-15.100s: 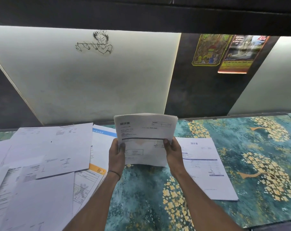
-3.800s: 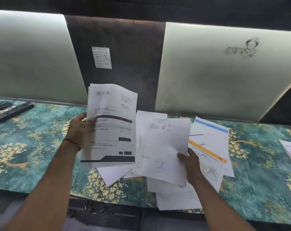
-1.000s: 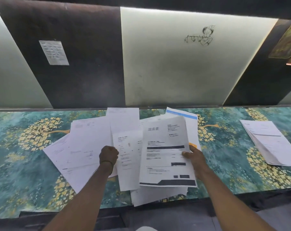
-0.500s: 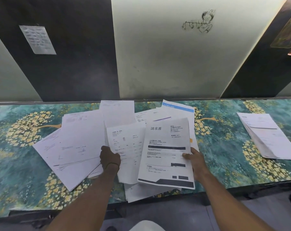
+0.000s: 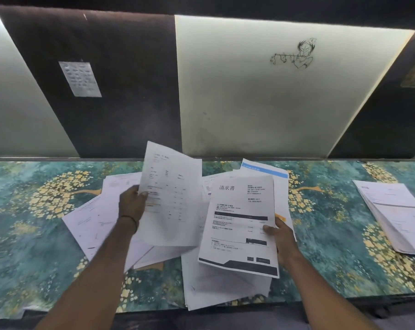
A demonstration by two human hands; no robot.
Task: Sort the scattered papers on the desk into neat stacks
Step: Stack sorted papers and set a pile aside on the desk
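Scattered white papers (image 5: 97, 220) lie overlapping in the middle of the desk (image 5: 30, 246). My left hand (image 5: 131, 206) grips a lightly printed sheet (image 5: 170, 201) by its left edge and holds it raised and tilted above the pile. My right hand (image 5: 281, 236) pinches the right edge of an invoice sheet (image 5: 239, 225) with a dark bar along its bottom, held just over the pile. A sheet with a blue header (image 5: 266, 169) sticks out behind it. At the right of the desk rests a neat stack (image 5: 397, 217) of papers.
The desk has a green covering with yellow tree patterns. Behind it rise dark and pale wall panels, one with a small note (image 5: 80, 78) and one with a line drawing (image 5: 294, 54). Some sheets overhang the desk's front edge (image 5: 225, 303).
My left hand has lifted one printed sheet off the pile and tilted it up. My right hand still holds the invoice sheet in about the same place.
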